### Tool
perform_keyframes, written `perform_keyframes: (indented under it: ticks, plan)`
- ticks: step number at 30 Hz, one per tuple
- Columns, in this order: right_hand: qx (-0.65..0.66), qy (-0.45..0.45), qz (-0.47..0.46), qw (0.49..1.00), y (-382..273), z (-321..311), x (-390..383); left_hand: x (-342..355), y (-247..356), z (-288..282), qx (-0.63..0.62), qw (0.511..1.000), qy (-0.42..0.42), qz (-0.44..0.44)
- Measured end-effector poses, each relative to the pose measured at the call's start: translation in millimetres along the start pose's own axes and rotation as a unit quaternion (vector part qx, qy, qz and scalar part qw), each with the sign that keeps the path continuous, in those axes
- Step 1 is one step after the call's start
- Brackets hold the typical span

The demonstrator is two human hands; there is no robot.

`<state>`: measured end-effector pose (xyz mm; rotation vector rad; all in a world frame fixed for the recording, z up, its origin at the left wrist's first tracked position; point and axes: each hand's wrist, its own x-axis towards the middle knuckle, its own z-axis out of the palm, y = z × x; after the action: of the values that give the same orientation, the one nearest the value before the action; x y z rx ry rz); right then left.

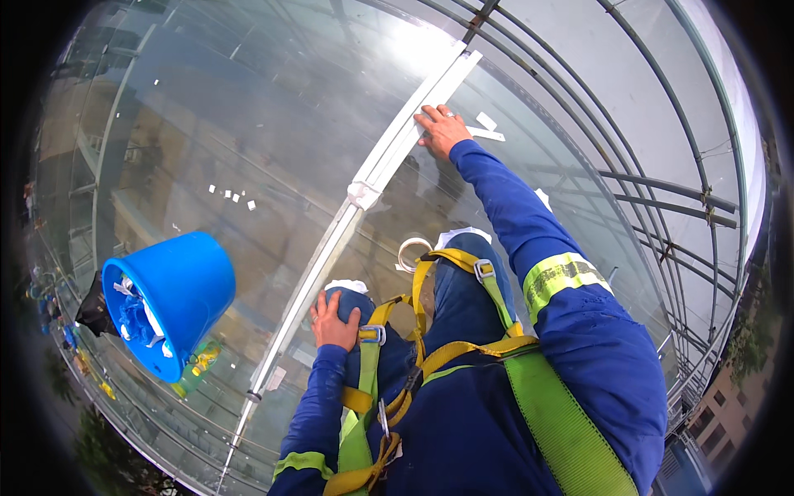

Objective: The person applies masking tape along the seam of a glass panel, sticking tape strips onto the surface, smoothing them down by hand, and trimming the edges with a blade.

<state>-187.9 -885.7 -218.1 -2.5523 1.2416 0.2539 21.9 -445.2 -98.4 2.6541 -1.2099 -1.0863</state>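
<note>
Up on the glass roof (248, 124), 2 hands down

Right hand (441, 130) flat, fingers spread on the white strip (413, 124); left hand (332, 322) cups the knee (356, 302). Bucket (169, 302) contents hard to make out.

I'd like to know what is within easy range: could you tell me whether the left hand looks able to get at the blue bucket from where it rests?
Probably yes: the left hand rests on the knee, with bare glass between it and the blue bucket.

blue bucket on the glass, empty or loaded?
Loaded. The blue bucket lies tilted with its mouth toward the camera, and white scraps and blue material show inside. How full it is cannot be told.
</note>
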Motion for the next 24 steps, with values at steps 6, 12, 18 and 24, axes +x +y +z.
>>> perform_keyframes:
  ticks: [6, 12, 18, 24]
  plan:
    - [-0.022, -0.006, 0.004, 1.000, 4, 2, 3, 5, 1, -3, 0.005, 1.000, -0.014, 0.001]
    - [-0.045, -0.026, -0.037, 0.998, -31, 6, -15, -4, -7, 4, -0.012, 1.000, 0.017, 0.015]
    - [-0.053, -0.031, -0.046, 0.997, -49, 10, -19, -13, -12, 5, -0.027, 0.999, 0.029, 0.015]
    - [-0.023, -0.040, -0.024, 0.999, -40, 8, -31, -11, -9, 6, -0.021, 0.999, 0.009, 0.027]
